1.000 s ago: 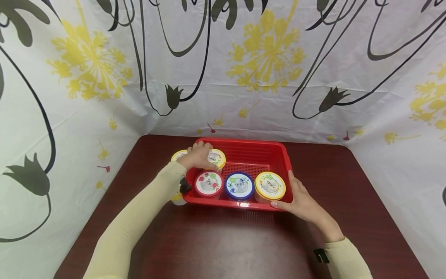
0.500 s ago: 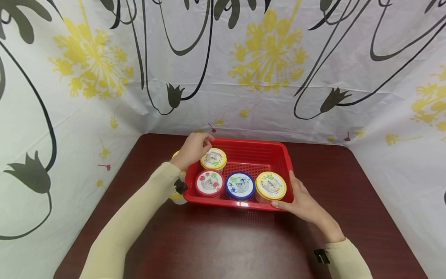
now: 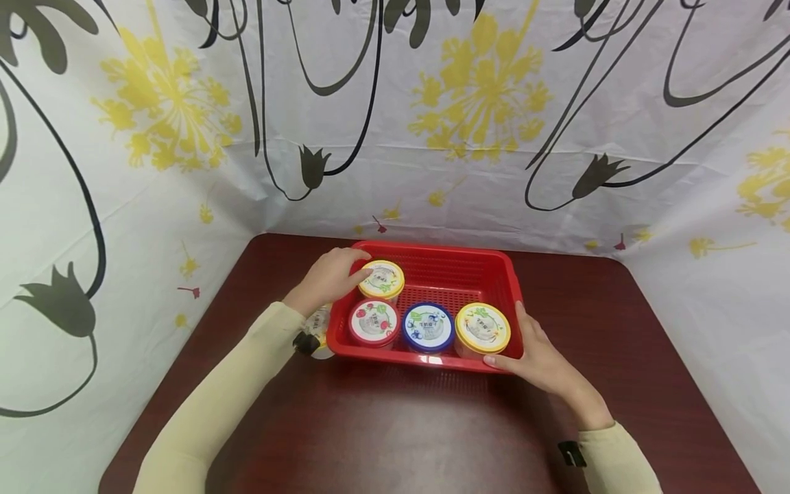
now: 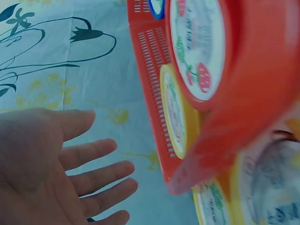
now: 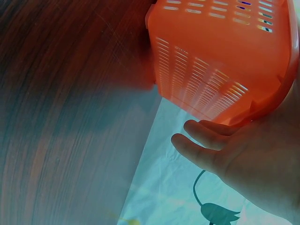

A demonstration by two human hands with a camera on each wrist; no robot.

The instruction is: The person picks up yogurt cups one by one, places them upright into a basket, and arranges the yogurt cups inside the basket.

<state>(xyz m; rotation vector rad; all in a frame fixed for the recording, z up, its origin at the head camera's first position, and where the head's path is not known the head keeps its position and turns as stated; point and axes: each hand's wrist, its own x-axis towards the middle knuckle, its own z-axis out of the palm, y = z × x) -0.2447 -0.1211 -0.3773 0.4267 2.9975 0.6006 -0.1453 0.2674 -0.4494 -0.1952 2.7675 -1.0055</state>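
A red plastic basket (image 3: 395, 355) holds several lidded tubs. Along its front stand a red-lidded tub (image 3: 374, 321), a blue-lidded tub (image 3: 428, 327) and a yellow-lidded tub (image 3: 483, 328). Behind the red lid is another yellow-lidded tub (image 3: 382, 279). My left hand (image 3: 327, 278) is over the basket's left side, its thumb overlapping that rear tub in the head view; the left wrist view shows its fingers spread and holding nothing. My right hand (image 3: 549, 360) grips the basket's front right corner, thumb on the rim and fingers along the outer wall.
More tubs stand outside the basket's left wall, partly hidden by my left arm: one clear-sided tub (image 3: 321, 322) and a yellow-lidded tub (image 4: 211, 206). The dark wooden table (image 3: 407, 425) backs onto a white patterned cloth (image 3: 395, 178).
My left hand let go of the rear yellow-lidded tub, rose off it, and moved left with its fingers opening out. My right hand kept its hold on the basket corner.
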